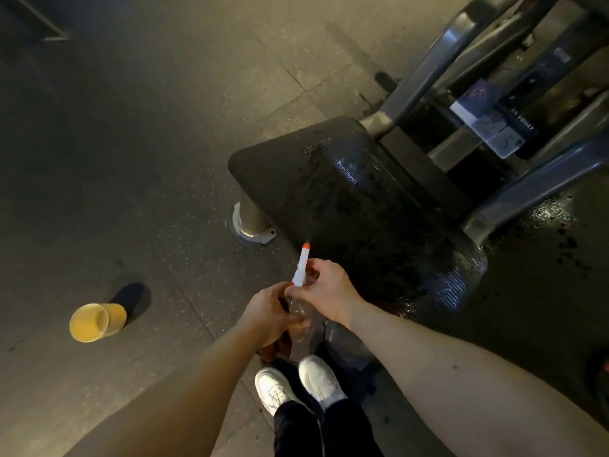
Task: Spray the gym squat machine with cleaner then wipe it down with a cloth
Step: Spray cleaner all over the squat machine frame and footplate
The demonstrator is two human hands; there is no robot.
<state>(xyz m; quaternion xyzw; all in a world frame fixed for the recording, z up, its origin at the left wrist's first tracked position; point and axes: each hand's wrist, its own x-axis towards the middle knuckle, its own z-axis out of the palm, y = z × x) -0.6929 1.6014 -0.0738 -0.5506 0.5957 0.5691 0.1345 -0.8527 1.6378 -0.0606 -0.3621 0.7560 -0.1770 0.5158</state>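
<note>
A clear plastic spray bottle [300, 270] with a white top and an orange tip is held between both hands, low in the middle of the view. The right hand [326, 291] is curled round the white top, with its fingers wrapped over the front. The left hand [268, 313] is curled round the clear body of the bottle from the left side. A brown thing [276, 349] shows under the left hand. It may be a cloth, but I cannot tell, and I cannot tell if the hand holds it.

The orange tip points up and away, at the big black foot plate [346, 192] of the squat machine. The plate is just past the hands, and it is wet and shiny. Grey metal bars [425, 70] go up from the plate at the top right. A label with pictures [487, 130] sits between them. A short grey metal post [250, 221] with a white base stands under the plate's left edge.

The floor [148, 143] is dark grey with tiny light specks. Dark wet spots [557, 222] lie on it to the right of the plate. A yellow paper cup [97, 321] is on the floor, well to the left of the hands. Two white shoes [321, 379] and black trousers [323, 430] show below the hands.
</note>
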